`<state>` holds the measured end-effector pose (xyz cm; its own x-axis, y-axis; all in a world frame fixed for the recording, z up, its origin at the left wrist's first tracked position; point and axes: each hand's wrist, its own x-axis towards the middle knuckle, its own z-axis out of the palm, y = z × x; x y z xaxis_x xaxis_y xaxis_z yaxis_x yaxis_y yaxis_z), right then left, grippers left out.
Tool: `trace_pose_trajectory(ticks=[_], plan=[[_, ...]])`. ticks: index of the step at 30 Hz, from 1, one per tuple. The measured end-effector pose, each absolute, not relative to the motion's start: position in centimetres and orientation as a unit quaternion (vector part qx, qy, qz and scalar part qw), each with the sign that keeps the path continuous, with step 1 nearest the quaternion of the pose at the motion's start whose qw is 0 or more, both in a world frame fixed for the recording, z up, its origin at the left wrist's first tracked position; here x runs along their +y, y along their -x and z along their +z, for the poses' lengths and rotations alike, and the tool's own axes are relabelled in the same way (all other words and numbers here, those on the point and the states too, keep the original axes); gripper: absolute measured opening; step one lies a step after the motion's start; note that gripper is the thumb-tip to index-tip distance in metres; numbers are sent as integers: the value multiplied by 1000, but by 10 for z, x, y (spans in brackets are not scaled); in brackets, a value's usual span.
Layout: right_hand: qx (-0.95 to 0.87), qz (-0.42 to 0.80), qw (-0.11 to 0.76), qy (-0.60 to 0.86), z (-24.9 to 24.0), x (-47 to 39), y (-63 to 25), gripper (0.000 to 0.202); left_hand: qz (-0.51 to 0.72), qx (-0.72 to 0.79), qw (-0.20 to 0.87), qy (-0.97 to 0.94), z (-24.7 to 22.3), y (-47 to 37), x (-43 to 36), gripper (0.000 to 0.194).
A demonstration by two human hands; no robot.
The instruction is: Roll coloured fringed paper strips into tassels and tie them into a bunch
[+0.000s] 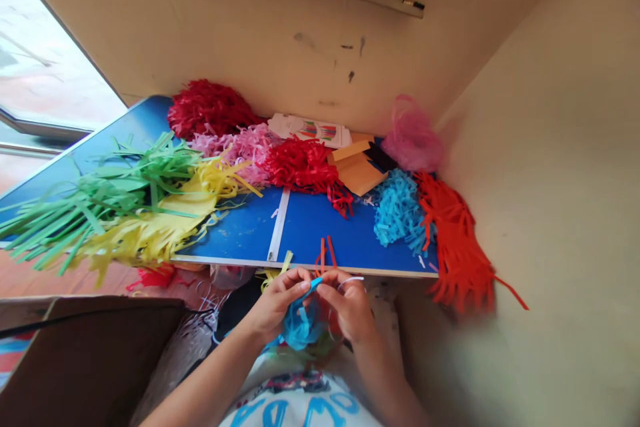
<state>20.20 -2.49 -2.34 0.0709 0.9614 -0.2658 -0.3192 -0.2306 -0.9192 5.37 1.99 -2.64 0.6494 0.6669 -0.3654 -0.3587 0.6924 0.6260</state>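
Note:
Close to my body, below the table's front edge, both hands meet at a blue paper strip (302, 328), whose loose length hangs in a bunch beneath them. My left hand (281, 299) pinches the strip's upper part between thumb and fingers. From the other side my right hand (349, 304) grips the same strip with thumb and forefinger. A thin white cord (353, 278) crosses the right fingers. Orange strips (328, 252) stick up behind the hands, and yellow strips (270, 277) show at the left. The hanging part of the bunch is partly hidden by my hands.
On the blue table (240, 234) lie green strips (115, 187), yellow fringe (165, 224), dark red strips (213, 109), pink strips (250, 147), red strips (303, 166), blue strips (399, 207) and orange fringe (457, 244). A pink bag (413, 137) sits by the wall. A cardboard box (100, 354) stands lower left.

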Motion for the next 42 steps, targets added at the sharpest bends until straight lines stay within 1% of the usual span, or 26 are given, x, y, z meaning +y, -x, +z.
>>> trace_pose_trajectory(ticks=[2,5,7,9,11,15,17,18,20,24,31,33,35,38,40,42], plan=[[-380,548,518,535,-21,-25,-202,17,316,300,853,-289,-25,-53,20,37],[-444,429,521,589,-19,-26,-200,10,346,313,800,-378,-21,-54,20,34],[-464,364,530,609,-20,-26,-198,10,358,331,744,-457,-17,-56,20,32],[-483,336,527,614,-22,-26,-197,10,357,349,700,-511,-15,-57,20,30],[-487,344,520,611,-24,-26,-199,10,341,358,704,-510,-15,-56,22,31],[-492,411,493,589,-17,-26,-211,24,311,356,811,-344,-19,-52,25,37],[-518,381,471,605,-9,-29,-215,25,312,346,842,-272,-20,-52,27,38],[-529,359,459,616,-5,-30,-216,28,314,340,850,-253,-20,-52,28,37],[-543,340,437,631,0,-33,-215,37,318,329,858,-234,-19,-53,30,37],[-562,369,400,622,2,-35,-209,46,325,327,856,-235,-19,-54,30,35],[-590,388,376,600,-3,-33,-202,46,325,353,832,-279,-20,-52,28,36],[-604,375,367,600,0,-32,-204,46,334,366,799,-341,-19,-52,28,34],[-623,344,350,609,3,-31,-207,41,352,380,727,-450,-16,-50,28,30],[-626,349,337,610,7,-28,-209,20,364,389,591,-605,-12,-48,28,18],[-608,378,357,600,6,-25,-206,20,363,405,531,-650,-9,-47,26,11],[-590,375,391,599,3,-23,-204,16,367,428,492,-664,-7,-47,24,8]])
